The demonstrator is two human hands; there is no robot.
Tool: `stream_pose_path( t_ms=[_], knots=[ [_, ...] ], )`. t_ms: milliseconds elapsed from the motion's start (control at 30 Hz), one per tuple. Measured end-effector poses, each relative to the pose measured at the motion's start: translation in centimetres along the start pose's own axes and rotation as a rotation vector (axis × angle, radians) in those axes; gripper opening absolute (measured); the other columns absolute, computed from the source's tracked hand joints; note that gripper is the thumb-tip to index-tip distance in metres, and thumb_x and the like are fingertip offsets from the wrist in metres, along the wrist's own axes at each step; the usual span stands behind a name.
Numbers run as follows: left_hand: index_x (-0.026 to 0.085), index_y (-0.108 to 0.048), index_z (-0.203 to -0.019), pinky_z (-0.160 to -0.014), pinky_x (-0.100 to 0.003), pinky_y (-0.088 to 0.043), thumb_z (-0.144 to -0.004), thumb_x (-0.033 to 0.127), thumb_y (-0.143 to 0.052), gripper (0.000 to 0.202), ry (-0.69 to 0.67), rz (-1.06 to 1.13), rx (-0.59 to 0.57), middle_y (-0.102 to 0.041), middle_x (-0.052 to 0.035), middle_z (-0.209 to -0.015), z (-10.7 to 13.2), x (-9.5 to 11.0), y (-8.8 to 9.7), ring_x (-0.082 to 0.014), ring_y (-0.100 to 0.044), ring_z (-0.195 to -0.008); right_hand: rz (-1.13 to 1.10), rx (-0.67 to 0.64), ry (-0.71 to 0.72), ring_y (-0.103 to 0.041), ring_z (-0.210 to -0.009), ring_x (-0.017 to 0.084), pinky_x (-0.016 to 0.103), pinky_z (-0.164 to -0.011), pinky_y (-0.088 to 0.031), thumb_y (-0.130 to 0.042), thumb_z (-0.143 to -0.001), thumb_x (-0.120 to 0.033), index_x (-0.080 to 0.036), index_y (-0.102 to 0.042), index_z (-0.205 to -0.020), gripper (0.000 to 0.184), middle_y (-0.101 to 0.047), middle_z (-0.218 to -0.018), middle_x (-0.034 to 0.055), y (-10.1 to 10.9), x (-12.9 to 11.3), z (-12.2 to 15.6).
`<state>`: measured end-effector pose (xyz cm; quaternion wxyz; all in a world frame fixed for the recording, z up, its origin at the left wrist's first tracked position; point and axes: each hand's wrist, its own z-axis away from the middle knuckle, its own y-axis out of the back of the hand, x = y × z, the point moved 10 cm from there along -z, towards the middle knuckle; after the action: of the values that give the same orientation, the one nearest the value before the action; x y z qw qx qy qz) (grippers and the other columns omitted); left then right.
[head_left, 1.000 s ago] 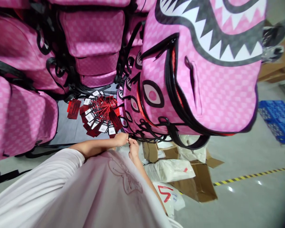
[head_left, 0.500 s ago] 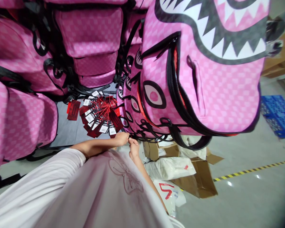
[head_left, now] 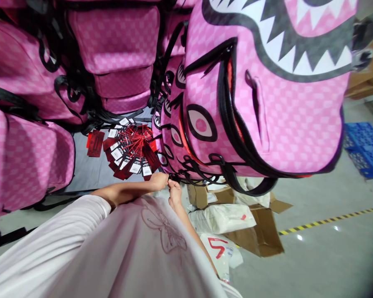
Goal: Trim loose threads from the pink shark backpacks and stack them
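Note:
A row of pink checkered backpacks with shark-mouth prints (head_left: 267,95) lies stacked on its side in front of me. My left hand (head_left: 159,181) and my right hand (head_left: 175,193) meet at the lower edge of the stack, both pinched on a black zipper pull or strap (head_left: 174,179) of one backpack. A fan of red hang tags with white labels (head_left: 129,152) lies on the grey table surface (head_left: 90,169) just left of my hands.
More pink backpacks (head_left: 115,45) are piled at the back and left. Below the stack, on the floor, lie an open cardboard box (head_left: 261,236) and white plastic bags (head_left: 224,217). A blue crate (head_left: 365,149) stands at right, beside a yellow-black floor line (head_left: 329,221).
Both hands stay pinched at the same spot on the backpack's edge; only the camera view shifted slightly.

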<state>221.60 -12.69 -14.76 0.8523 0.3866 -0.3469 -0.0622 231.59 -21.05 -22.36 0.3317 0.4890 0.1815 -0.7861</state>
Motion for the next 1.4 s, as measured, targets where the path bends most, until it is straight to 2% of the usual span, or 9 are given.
stream_pose_path(
  t_ms=[233,367,500,600,733,867,1067,1267,1400],
  knots=[
    [0.017,-0.066,-0.117,-0.087,-0.032,-0.050,-0.087,0.019,-0.060,0.030,-0.091,0.005,-0.005,-0.070,-0.0122,-0.119,0.8,1.0,-0.1,-0.0246,-0.067,-0.104,0.019,0.012,0.006,-0.052,-0.064,0.014,0.028,-0.064,-0.041,-0.070,-0.058,-0.049,-0.018,-0.061,-0.070,0.035,-0.062,-0.065,-0.0007,0.6,0.0,-0.3],
    [0.023,-0.074,-0.099,-0.078,-0.024,-0.049,-0.076,0.029,-0.077,0.023,-0.284,0.101,-0.045,-0.074,-0.0021,-0.102,4.5,1.7,2.7,-0.0173,-0.067,-0.088,0.032,0.035,-0.002,-0.051,-0.062,0.014,0.028,-0.065,-0.041,-0.071,-0.057,-0.048,-0.018,-0.060,-0.068,0.034,-0.058,-0.060,-0.0025,1.8,0.2,-0.6],
    [0.017,-0.070,-0.108,-0.092,-0.039,-0.044,-0.101,0.034,-0.037,0.037,-0.074,0.051,0.334,-0.070,-0.0119,-0.110,5.9,-4.7,13.2,-0.0249,-0.062,-0.103,0.038,0.064,-0.002,-0.051,-0.062,0.014,0.029,-0.065,-0.042,-0.070,-0.057,-0.043,-0.017,-0.063,-0.070,0.030,-0.059,-0.059,-0.0026,1.9,0.8,-0.4],
    [0.013,-0.064,-0.117,-0.098,-0.049,-0.035,-0.098,0.020,-0.033,0.037,0.151,-0.183,0.580,-0.063,-0.0198,-0.122,4.9,-10.2,19.6,-0.0335,-0.051,-0.119,0.047,0.105,0.025,-0.052,-0.062,0.014,0.028,-0.065,-0.043,-0.067,-0.060,-0.041,-0.018,-0.063,-0.075,0.028,-0.060,-0.063,-0.0030,1.5,0.6,-0.2],
    [0.014,-0.068,-0.106,-0.092,-0.046,-0.033,-0.092,0.011,-0.037,0.034,0.227,-0.471,0.551,-0.066,-0.0192,-0.108,1.6,-13.3,20.9,-0.0325,-0.054,-0.108,0.089,0.151,0.087,-0.055,-0.064,0.015,0.029,-0.067,-0.046,-0.061,-0.066,-0.038,-0.019,-0.061,-0.083,0.026,-0.061,-0.067,-0.0026,1.7,-0.9,0.7],
    [0.016,-0.068,-0.105,-0.093,-0.043,-0.030,-0.094,0.010,-0.031,0.039,0.184,-0.509,0.528,-0.066,-0.0171,-0.104,1.0,-13.4,20.3,-0.0286,-0.055,-0.103,0.268,0.159,0.376,-0.063,-0.080,0.019,0.033,-0.079,-0.049,-0.052,-0.080,-0.039,-0.017,-0.063,-0.094,0.028,-0.068,-0.084,0.0050,1.0,-5.8,3.4],
    [0.013,-0.069,-0.105,-0.091,-0.040,-0.034,-0.095,0.011,-0.032,0.037,0.179,-0.536,0.454,-0.068,-0.0174,-0.102,2.6,-12.7,20.9,-0.0277,-0.061,-0.099,0.454,-0.291,0.702,-0.065,-0.088,0.019,0.033,-0.086,-0.051,-0.047,-0.090,-0.032,-0.019,-0.069,-0.097,0.027,-0.072,-0.095,0.0071,-10.6,-12.1,7.1],
    [0.006,-0.067,-0.110,-0.081,-0.041,-0.042,-0.093,0.014,-0.035,0.038,0.143,-0.625,0.390,-0.069,-0.0235,-0.103,4.2,-10.2,20.6,-0.0342,-0.067,-0.099,0.442,-0.606,0.508,-0.061,-0.119,0.021,0.035,-0.108,-0.043,-0.044,-0.098,-0.031,-0.019,-0.062,-0.131,0.039,-0.067,-0.128,0.0067,-25.1,-13.8,5.1],
    [0.007,-0.068,-0.110,-0.081,-0.043,-0.045,-0.089,0.017,-0.040,0.036,0.159,-0.680,0.354,-0.071,-0.0228,-0.102,5.6,-10.5,20.6,-0.0358,-0.068,-0.097,0.480,-0.626,0.336,-0.048,-0.137,0.022,0.039,-0.118,-0.033,-0.046,-0.101,-0.036,-0.023,-0.055,-0.140,0.042,-0.060,-0.140,0.0049,-29.2,-12.9,1.7]
  ],
)
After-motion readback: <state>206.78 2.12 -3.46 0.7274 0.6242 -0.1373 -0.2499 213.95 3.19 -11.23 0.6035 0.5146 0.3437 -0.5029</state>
